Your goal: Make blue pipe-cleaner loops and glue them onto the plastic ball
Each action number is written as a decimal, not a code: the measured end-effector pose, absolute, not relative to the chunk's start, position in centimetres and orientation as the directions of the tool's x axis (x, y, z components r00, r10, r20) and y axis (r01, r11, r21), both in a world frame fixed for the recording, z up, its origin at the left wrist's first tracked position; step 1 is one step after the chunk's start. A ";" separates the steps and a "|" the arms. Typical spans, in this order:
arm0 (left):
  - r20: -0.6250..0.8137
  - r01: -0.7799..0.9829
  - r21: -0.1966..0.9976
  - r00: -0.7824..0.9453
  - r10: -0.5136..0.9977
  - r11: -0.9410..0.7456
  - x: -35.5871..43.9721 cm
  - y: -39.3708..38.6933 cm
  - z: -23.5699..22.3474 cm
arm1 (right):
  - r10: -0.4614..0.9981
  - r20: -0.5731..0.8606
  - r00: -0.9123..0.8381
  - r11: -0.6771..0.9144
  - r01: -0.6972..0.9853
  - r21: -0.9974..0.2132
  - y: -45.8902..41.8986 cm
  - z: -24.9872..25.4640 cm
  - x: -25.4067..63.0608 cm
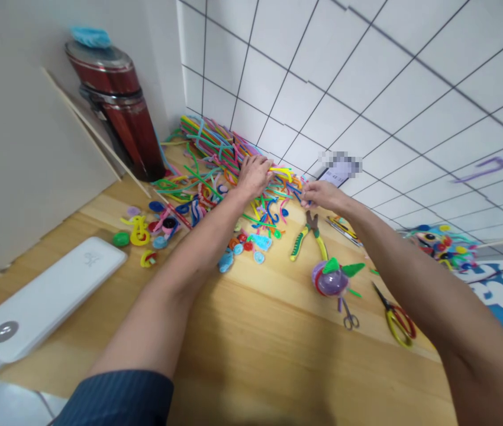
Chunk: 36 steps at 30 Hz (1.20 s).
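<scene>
Left hand (255,176) over stems (216,145), heaped at table's (251,337) back by wall (273,59); fingers curled, can't tell if gripping. Right hand (318,195) at heap's right end, fingertips bunched, hold can't tell. Stems look light, bendy, tangle-prone; best pinched near loose end.
</scene>
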<state>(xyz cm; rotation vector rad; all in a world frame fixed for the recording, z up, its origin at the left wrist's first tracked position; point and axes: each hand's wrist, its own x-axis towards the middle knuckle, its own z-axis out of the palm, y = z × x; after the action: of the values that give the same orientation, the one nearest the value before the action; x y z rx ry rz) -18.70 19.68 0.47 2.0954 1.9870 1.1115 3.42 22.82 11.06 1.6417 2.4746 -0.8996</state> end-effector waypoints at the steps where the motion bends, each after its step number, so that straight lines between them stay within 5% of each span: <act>1: 0.456 0.854 0.490 -0.083 0.886 -0.173 -18.7 19.7 0.5 | 0.833 -0.335 -0.441 0.273 0.853 -0.444 22.8 11.3 3.5; 7: 0.455 0.864 0.478 -0.087 0.886 -0.160 -18.7 19.6 0.4 | 0.849 -0.266 -0.456 0.405 0.886 -0.227 22.9 13.2 5.0; 14: 0.439 0.862 0.482 -0.085 0.894 -0.155 -18.7 19.6 0.4 | 0.899 -0.195 -0.391 0.384 0.920 -0.073 21.3 16.7 7.3; 36: 0.406 0.889 0.439 -0.067 0.912 -0.130 -19.0 19.6 0.5 | 0.985 -0.107 -0.133 0.081 0.916 -0.393 12.9 22.8 18.2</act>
<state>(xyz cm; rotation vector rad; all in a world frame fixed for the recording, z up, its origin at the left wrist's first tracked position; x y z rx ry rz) -19.00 19.65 0.52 2.1205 2.0481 0.9765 18.20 12.85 22.75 2.1787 2.4377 -0.6225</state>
